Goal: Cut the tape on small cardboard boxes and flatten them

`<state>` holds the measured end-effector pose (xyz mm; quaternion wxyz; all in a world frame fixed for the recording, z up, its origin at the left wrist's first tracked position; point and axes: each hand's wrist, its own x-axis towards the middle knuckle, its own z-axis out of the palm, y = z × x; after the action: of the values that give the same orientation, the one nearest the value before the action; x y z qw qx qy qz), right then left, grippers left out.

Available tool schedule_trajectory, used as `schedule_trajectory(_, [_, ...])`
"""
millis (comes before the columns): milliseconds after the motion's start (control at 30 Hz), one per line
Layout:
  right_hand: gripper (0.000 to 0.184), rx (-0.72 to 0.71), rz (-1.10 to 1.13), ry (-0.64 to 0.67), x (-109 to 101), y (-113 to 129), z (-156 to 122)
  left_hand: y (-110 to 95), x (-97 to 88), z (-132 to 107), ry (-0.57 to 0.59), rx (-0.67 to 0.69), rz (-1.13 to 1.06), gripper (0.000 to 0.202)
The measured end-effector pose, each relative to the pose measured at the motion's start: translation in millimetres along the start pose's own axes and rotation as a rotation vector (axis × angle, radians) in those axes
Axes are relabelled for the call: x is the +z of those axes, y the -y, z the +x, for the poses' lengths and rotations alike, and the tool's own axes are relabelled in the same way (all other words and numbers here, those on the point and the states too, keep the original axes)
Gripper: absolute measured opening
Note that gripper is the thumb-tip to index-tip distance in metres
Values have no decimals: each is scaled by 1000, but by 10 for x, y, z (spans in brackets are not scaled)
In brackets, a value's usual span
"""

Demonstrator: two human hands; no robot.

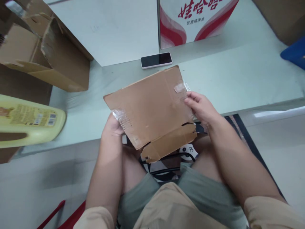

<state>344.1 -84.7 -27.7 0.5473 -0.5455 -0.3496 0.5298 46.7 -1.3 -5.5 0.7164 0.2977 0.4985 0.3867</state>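
Note:
A flattened brown cardboard box [150, 105] is held tilted above my lap, just in front of the table edge. Clear tape clings to its left and right sides, and a slotted flap [170, 143] hangs along its near edge. My left hand [113, 125] grips the left side, its fingers mostly hidden under the cardboard. On the opposite side, my right hand [200, 106] pinches the edge with thumb and fingers.
Beyond the cardboard, a phone [156, 60] lies on the pale table [238, 79]. Behind stand a white panel [107, 28] and a red-and-white carton [195, 22]. Open cardboard boxes [66, 57] and a yellow bottle [30, 121] occupy the left; a blue object [295, 54] is far right.

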Motion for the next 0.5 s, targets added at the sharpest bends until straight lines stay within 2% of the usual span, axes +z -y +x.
schedule_trajectory(67, [36, -7, -35, 11, 34, 9, -21, -42, 50, -29, 1, 53, -22, 28])
schedule_trajectory(200, [25, -62, -24, -138, 107, -8, -26, -25, 136, -116, 135, 238, -93, 47])
schedule_trajectory(267, [23, -79, -47, -183, 121, -42, -1, 32, 153, -125, 162, 268, -49, 46])
schedule_trajectory(367, [25, -125, -127, -231, 71, -95, 69, 79, 131, -65, 126, 304, -6, 46])
schedule_trajectory(433, [29, -226, -188, -329, -18, -104, 126, 38, 87, 10, 107, 354, -62, 36])
schedule_trajectory(500, [31, -364, -225, -481, -118, -90, 168, -47, 32, 97, 66, 411, -158, 23])
